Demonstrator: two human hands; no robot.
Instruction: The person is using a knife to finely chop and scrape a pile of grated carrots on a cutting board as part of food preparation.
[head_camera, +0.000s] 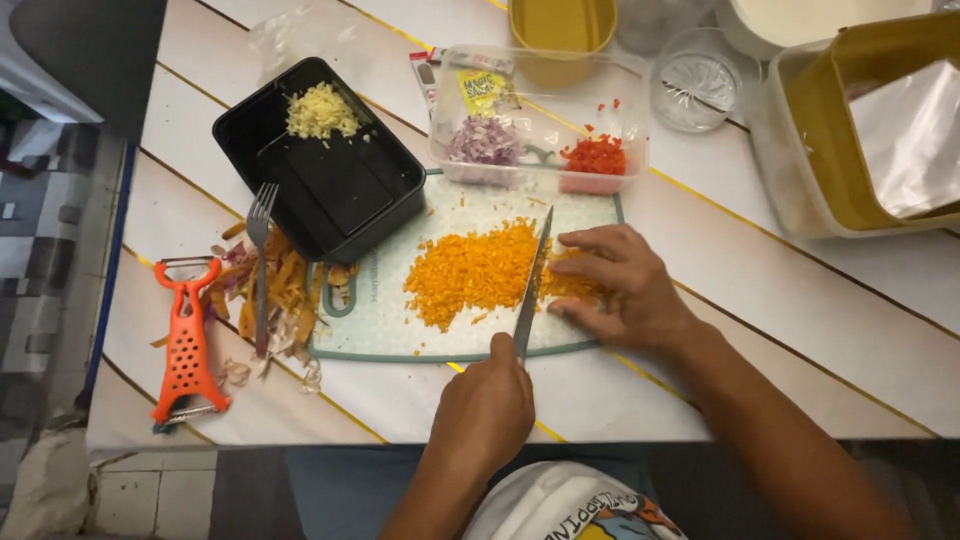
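Two hands are at work on my cutting board (400, 325). My left hand (487, 405) is closed tight round the handle of a knife (533, 285), whose blade runs up toward twelve o'clock with its tip among the diced orange vegetable (470, 272). My right hand (620, 285) lies just at three o'clock of the blade, fingers curled and pressing down on a small part of the orange dice; what exactly sits under the palm I cannot tell, as the hand covers it. The main heap of dice spreads at nine o'clock of the blade, in the middle of the pale green board.

At twelve o'clock of the board stands a clear plastic tub (630, 100) touching its far edge, with chopped purple onion (484, 141) in one part and chopped red pepper (594, 155) in the other. At ten o'clock a black tray (330, 190) overlaps the board's corner and holds a small mound of minced yellow bits (321, 111). At nine o'clock lie vegetable peelings (285, 290) with a fork (260, 265) across them, and beyond those an orange peeler (187, 340). At two o'clock, well apart, stands a yellow bin (830, 160), with a clear glass dish (697, 90) near it.
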